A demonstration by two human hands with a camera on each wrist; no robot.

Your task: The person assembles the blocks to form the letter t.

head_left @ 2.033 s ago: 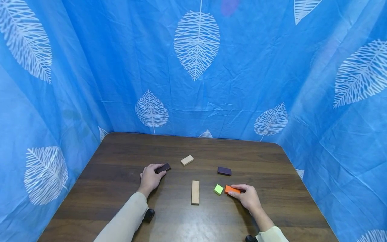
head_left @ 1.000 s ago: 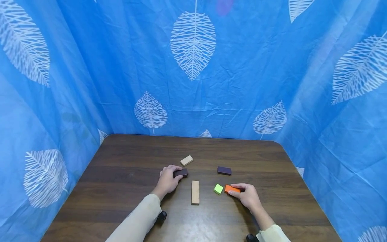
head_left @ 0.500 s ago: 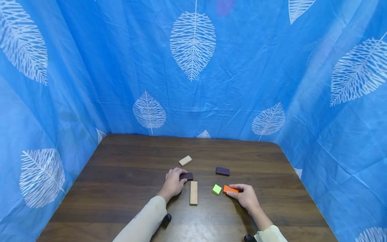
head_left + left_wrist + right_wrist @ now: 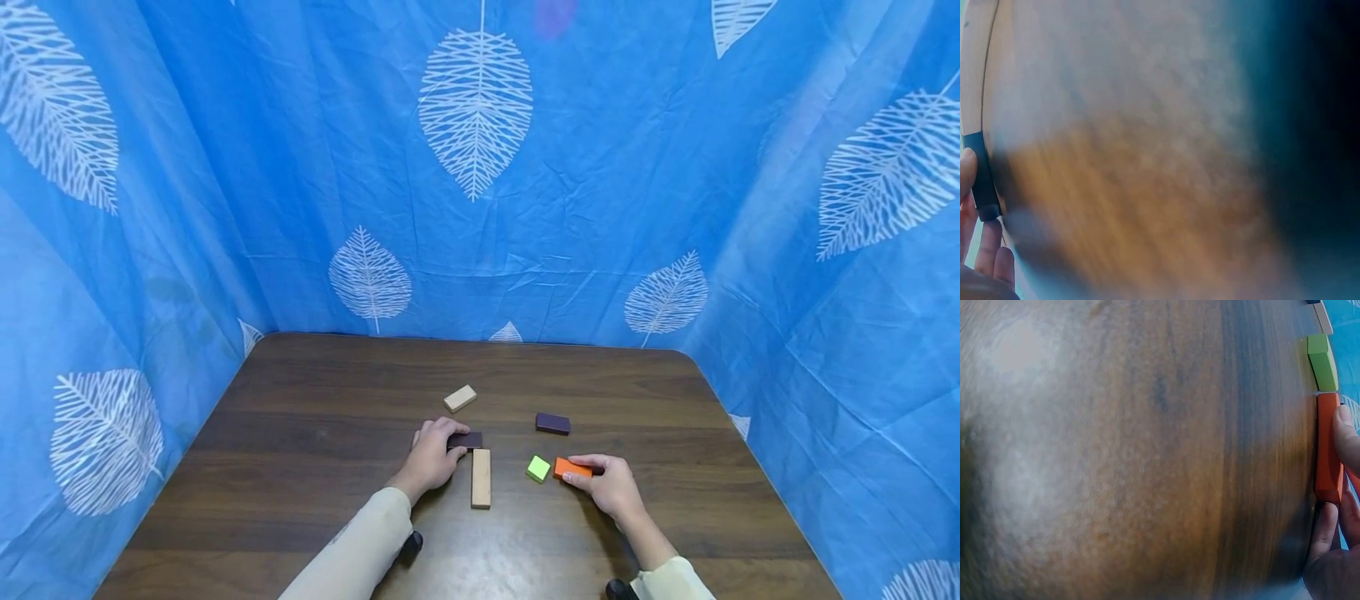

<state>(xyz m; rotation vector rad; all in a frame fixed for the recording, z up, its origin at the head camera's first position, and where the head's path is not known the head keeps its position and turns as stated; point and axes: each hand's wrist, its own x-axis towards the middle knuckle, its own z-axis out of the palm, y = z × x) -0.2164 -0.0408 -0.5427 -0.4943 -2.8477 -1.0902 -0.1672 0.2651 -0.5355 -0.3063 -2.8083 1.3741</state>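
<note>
My left hand [image 4: 431, 457] pinches a dark brown block [image 4: 467, 440] between thumb and fingers. That block lies crosswise at the far end of a long light wood block [image 4: 481, 479], and the two look to be touching. In the left wrist view the dark block [image 4: 984, 181] meets the end of the light block [image 4: 974, 75], with my fingers at its side and end. My right hand [image 4: 617, 490] grips an orange block [image 4: 572, 469] on the table. A lime green block [image 4: 537, 468] lies just left of the orange one. The right wrist view shows the orange block [image 4: 1329, 447] under my thumb.
Farther back on the wooden table [image 4: 337, 375] lie a small light wood block [image 4: 460, 398] and a dark purple block [image 4: 552, 424]. A blue curtain [image 4: 570, 208] with white leaf prints stands behind and at both sides.
My left hand has slid the dark brown block rightward and slightly nearer, up to the far end of the long light block. My right hand keeps its grip on the orange block in place.
</note>
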